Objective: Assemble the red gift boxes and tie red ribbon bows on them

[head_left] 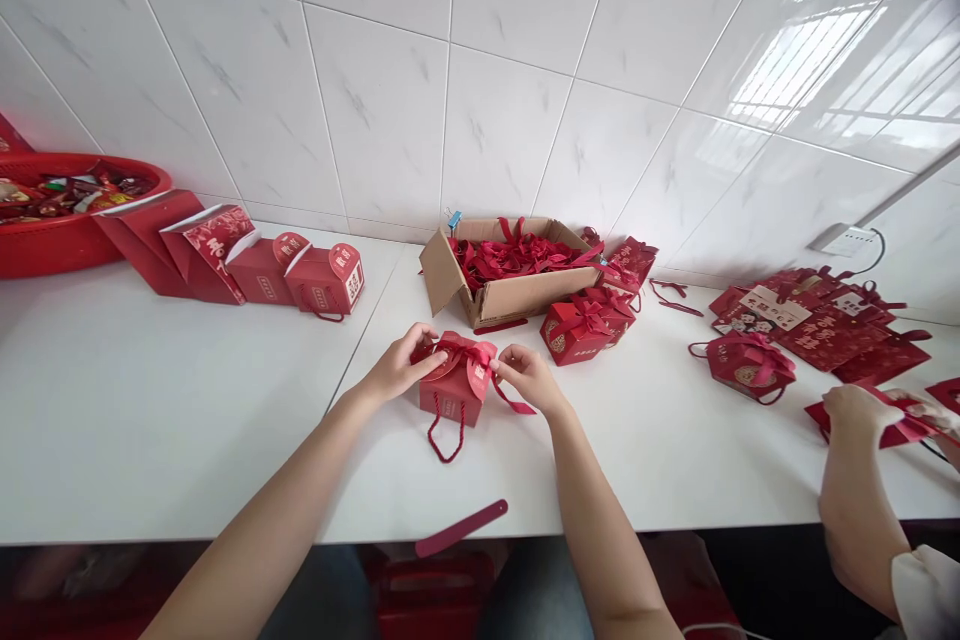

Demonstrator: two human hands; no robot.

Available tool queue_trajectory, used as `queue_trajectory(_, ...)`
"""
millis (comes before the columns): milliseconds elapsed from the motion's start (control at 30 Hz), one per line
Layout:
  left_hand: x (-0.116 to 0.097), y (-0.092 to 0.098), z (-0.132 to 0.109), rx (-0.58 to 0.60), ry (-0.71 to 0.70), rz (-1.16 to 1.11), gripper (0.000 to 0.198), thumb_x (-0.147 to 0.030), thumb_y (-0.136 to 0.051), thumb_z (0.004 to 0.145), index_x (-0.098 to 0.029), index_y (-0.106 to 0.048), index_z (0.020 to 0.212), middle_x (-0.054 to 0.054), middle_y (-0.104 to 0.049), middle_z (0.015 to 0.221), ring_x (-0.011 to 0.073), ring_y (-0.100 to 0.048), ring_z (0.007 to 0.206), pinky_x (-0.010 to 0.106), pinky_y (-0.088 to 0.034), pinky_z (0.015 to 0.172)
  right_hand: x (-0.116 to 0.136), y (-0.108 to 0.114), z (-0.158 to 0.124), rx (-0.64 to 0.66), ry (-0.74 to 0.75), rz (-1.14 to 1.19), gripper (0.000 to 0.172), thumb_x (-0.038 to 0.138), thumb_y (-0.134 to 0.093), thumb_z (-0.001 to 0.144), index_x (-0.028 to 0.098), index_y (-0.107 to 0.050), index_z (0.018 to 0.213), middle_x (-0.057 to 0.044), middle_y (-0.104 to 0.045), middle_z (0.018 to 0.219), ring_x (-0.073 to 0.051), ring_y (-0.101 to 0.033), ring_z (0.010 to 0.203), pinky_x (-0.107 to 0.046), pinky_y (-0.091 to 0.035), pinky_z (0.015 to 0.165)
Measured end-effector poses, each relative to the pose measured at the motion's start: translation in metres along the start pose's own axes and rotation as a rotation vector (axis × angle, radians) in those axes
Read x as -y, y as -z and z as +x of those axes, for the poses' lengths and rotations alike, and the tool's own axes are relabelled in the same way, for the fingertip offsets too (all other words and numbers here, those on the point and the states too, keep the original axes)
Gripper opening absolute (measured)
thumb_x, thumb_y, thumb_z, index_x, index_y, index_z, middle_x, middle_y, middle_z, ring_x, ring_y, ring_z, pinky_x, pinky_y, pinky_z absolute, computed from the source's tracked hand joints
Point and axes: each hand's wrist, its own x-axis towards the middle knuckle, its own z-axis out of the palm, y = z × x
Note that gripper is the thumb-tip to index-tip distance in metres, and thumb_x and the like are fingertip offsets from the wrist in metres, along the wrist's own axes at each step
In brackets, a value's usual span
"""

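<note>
A small red gift box (452,392) with a rope handle and a red ribbon (474,356) on top stands on the white table (150,420) in front of me. My left hand (401,363) pinches the ribbon at the box's left top. My right hand (526,375) pinches the ribbon's right end beside the box. Both hands are closed on the ribbon.
A cardboard box (510,295) of red ribbons sits behind, with finished red boxes (581,328) to its right. Open red boxes (300,272) and a red basket (52,210) lie far left. A co-worker's hand (855,415) handles flat red boxes (825,330) at right. A red strip (461,528) lies near the front edge.
</note>
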Motion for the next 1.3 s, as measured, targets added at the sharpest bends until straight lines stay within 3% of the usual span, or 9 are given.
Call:
queue_trajectory(100,0.001,-0.004,0.001,-0.080,0.026,0.034,0.035,-0.054,-0.057,0.082,-0.020,-0.047,0.083,-0.003,-0.050,0.075,0.0127,-0.047,0.066,0.024,-0.037,0.062,-0.002,-0.007,0.003,-0.036,-0.018,0.015,0.044,0.061,-0.054,0.081,0.018,-0.055,0.072,0.000,-0.058,0.068,-0.013,-0.055,0.060,-0.026,-0.044,0.059)
queue_trajectory(200,0.002,-0.009,0.004,-0.107,0.052,-0.061,0.041,-0.056,-0.056,0.081,-0.018,-0.047,0.070,-0.003,-0.046,0.067,0.0125,-0.043,0.064,0.024,-0.033,0.060,-0.004,-0.013,0.004,-0.034,-0.037,0.021,0.049,0.065,-0.047,0.084,0.018,-0.053,0.068,0.001,-0.055,0.064,-0.010,-0.047,0.049,-0.024,-0.038,0.050)
queue_trajectory(400,0.007,-0.012,0.011,-0.138,0.137,-0.202,0.054,-0.066,-0.042,0.083,-0.019,-0.037,0.056,-0.004,-0.034,0.053,0.0105,-0.031,0.051,0.026,-0.025,0.052,-0.008,-0.015,0.007,-0.123,-0.045,0.027,0.055,0.068,-0.040,0.084,0.021,-0.032,0.056,0.006,-0.028,0.053,-0.008,-0.024,0.048,-0.024,-0.021,0.046)
queue_trajectory(500,0.008,-0.009,0.011,-0.189,0.174,-0.216,0.053,-0.064,-0.048,0.080,-0.020,-0.031,0.055,-0.005,-0.027,0.053,0.0090,-0.025,0.048,0.026,-0.020,0.049,-0.010,-0.013,0.009,-0.203,-0.056,0.015,0.055,0.067,-0.037,0.086,0.022,-0.023,0.056,0.006,-0.020,0.054,-0.008,-0.018,0.048,-0.025,-0.018,0.046)
queue_trajectory(733,0.005,-0.006,0.011,-0.257,0.219,-0.190,0.049,-0.055,-0.058,0.074,-0.020,-0.031,0.054,-0.006,-0.024,0.052,0.0087,-0.024,0.047,0.025,-0.018,0.049,-0.013,-0.012,0.010,-0.337,-0.041,-0.127,0.051,0.058,-0.041,0.086,0.022,-0.021,0.055,0.005,-0.018,0.056,-0.010,-0.018,0.052,-0.027,-0.017,0.049)
queue_trajectory(1300,0.006,-0.001,0.009,-0.295,0.192,-0.116,0.050,-0.052,-0.057,0.075,-0.020,-0.024,0.055,-0.006,-0.020,0.054,0.0091,-0.020,0.050,0.026,-0.017,0.051,-0.018,-0.007,0.010,-0.384,-0.046,-0.311,0.046,0.051,-0.041,0.084,0.023,-0.021,0.054,0.004,-0.019,0.054,-0.011,-0.020,0.053,-0.026,-0.019,0.048)
